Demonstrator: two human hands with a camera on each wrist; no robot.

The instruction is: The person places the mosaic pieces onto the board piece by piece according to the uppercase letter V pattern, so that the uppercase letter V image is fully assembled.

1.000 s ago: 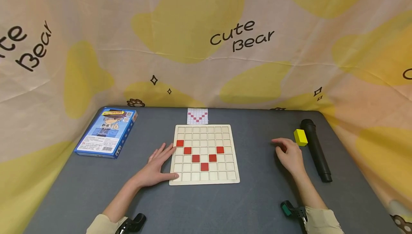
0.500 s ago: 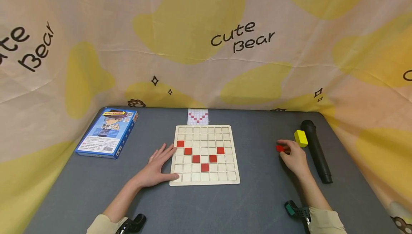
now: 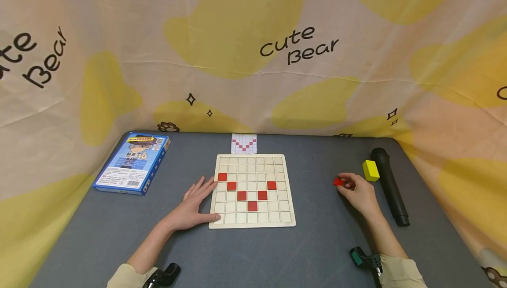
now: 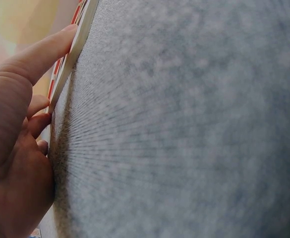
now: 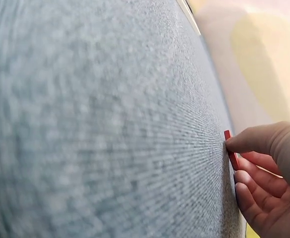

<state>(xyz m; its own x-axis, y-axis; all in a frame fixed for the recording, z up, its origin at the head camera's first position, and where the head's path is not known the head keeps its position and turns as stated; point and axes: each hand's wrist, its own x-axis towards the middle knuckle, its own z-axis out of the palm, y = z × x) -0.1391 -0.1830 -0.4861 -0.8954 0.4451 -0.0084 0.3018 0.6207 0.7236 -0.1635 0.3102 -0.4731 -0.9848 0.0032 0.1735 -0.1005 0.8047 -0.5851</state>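
My left hand [image 3: 192, 208] lies at the left side of a cream grid board [image 3: 279, 160], fingers spread, thumb and fingertips on its edge. Several red square tiles [image 3: 252, 206] sit in the board's cells in a V-like pattern. In the left wrist view, the thumb [image 4: 48, 52] presses the rim of the board. To the right of the board, my right hand [image 3: 362, 195] pinches a loose red tile [image 3: 338, 182] between thumb and fingers, low over the table. The right wrist view shows that red tile [image 5: 233, 160] edge-on, thin and partly covered by the thumb.
A small card [image 3: 244, 143] with a red V pattern on a grid lies behind the board. At the left is a blue box [image 3: 130, 162]. Beyond my right hand stand a yellow block [image 3: 370, 170] and a black microphone [image 3: 390, 186]. A patterned cloth [image 3: 237, 59] hangs behind the table.
A red tile, not visible a second ago, has come into view in my right hand's fingers and shifted slightly left. That hand moved a little rightward. My left hand stays on the board.
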